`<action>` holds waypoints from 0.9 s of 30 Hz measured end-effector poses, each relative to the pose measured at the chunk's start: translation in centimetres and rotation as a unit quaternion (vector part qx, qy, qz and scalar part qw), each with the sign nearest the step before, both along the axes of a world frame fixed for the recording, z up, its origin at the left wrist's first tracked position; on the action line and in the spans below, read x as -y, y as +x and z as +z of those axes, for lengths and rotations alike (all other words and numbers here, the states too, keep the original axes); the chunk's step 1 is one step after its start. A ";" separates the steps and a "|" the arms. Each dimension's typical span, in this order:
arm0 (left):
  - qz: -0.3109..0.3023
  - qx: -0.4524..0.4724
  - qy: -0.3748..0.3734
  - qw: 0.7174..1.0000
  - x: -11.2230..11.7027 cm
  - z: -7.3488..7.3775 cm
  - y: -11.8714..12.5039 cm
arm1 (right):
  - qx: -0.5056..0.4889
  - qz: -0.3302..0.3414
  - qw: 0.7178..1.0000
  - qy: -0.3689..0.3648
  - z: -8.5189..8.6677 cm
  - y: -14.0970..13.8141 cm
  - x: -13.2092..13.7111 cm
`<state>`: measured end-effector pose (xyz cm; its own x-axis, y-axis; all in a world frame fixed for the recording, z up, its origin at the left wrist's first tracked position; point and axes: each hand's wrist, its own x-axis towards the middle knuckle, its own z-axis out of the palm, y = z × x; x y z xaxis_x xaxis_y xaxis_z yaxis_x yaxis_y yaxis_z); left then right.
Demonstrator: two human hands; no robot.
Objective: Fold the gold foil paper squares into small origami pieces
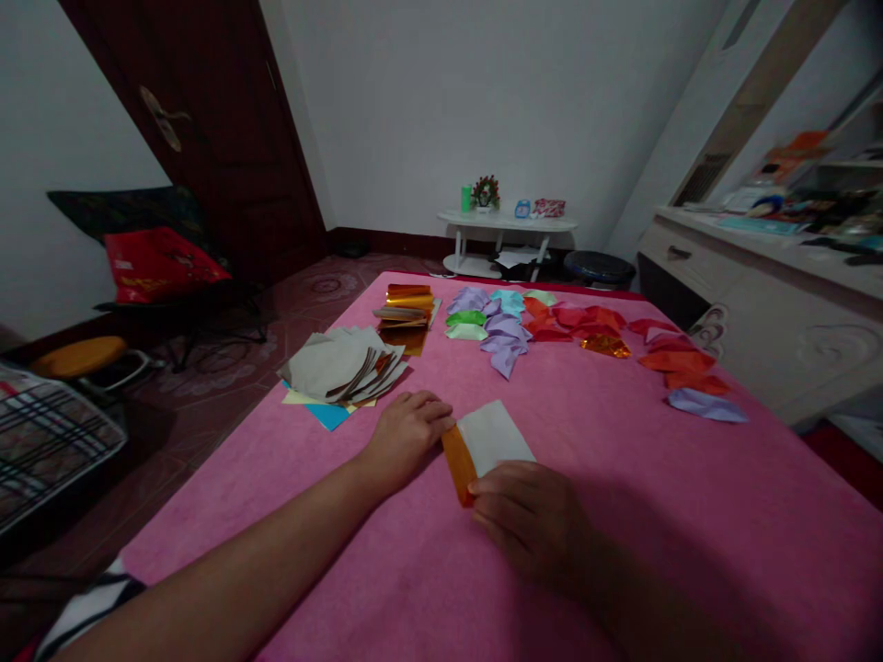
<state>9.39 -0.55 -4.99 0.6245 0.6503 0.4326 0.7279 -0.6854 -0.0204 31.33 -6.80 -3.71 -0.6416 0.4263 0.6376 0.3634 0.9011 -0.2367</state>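
Note:
A sheet of gold foil paper (495, 434) lies pale side up in front of me. Along its left edge a strip is folded over, showing the shiny gold face. My left hand (410, 437) has its fingers together and bent, with the fingertips at the upper end of the fold. At the lower end of the fold, my right hand (528, 515) pinches the paper between thumb and fingers. To the left of the paper sits a fanned stack of pale-backed sheets (338, 363), with blue and yellow sheets under it. Gold foil sheets (409, 299) are piled behind that stack.
Folded paper pieces (507, 333) in purple, green, red and orange are spread over the far side of the pink-covered table (593, 423). A chair with a red bag (155, 262) stands at left. A cluttered cabinet (745, 294) is at right, and a small white table (507, 221) behind.

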 end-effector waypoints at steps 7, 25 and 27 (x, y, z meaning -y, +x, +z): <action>-0.011 0.042 -0.048 0.998 -0.7 -0.8 -0.2 | -0.140 -0.304 0.922 -0.195 -1.2 1.4 -2.5; -0.160 0.019 -0.040 0.986 1.4 1.0 -0.2 | -0.188 -0.290 0.892 -0.291 -2.3 1.7 -3.2; -0.156 0.015 -0.045 0.987 1.4 0.8 -0.3 | -0.188 -0.285 0.892 -0.295 -2.2 1.7 -3.2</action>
<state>9.10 -1.95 -4.20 0.7880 0.4655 0.4031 0.4813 -0.8739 0.0683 33.05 -3.58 -5.88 -0.0010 0.9481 0.3181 0.5187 0.2725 -0.8104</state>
